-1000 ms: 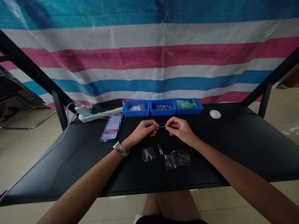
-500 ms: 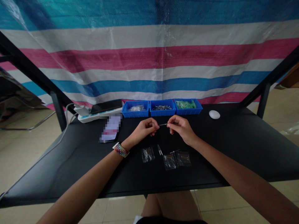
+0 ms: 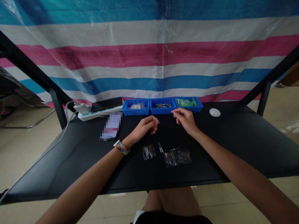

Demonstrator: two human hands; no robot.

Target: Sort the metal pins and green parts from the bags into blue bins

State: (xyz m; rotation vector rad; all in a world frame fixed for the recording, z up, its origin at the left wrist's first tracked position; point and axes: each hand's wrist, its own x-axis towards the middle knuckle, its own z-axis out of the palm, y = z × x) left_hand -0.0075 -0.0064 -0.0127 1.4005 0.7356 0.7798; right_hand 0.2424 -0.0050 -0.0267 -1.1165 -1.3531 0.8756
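My left hand [image 3: 147, 125] hovers over the black table with curled fingers, thumb and index close together; what they hold, if anything, is too small to make out. My right hand [image 3: 185, 119] is just in front of the blue bins, index finger stretched out and apart from the thumb, with nothing visible in it. Thin metal pins that look like blind rivets [image 3: 163, 106] fill the middle blue bin [image 3: 161, 111], closest to the right fingertips. Below the hands lie loose pins [image 3: 160, 147] and small clear bags [image 3: 171, 158] with brass-coloured pieces.
The left bin [image 3: 135, 112] holds clear plastic bags; the right bin [image 3: 198, 109] holds green pieces. A phone [image 3: 111, 126], a white power strip [image 3: 90, 116] with a dark device [image 3: 106, 104] on it, and a white mouse [image 3: 214, 112] are on the table [image 3: 81, 168].
The thin metal pin stretched between both hands is out of sight. My right hand has moved up toward the bins and its fingers have parted. My left hand has barely moved.
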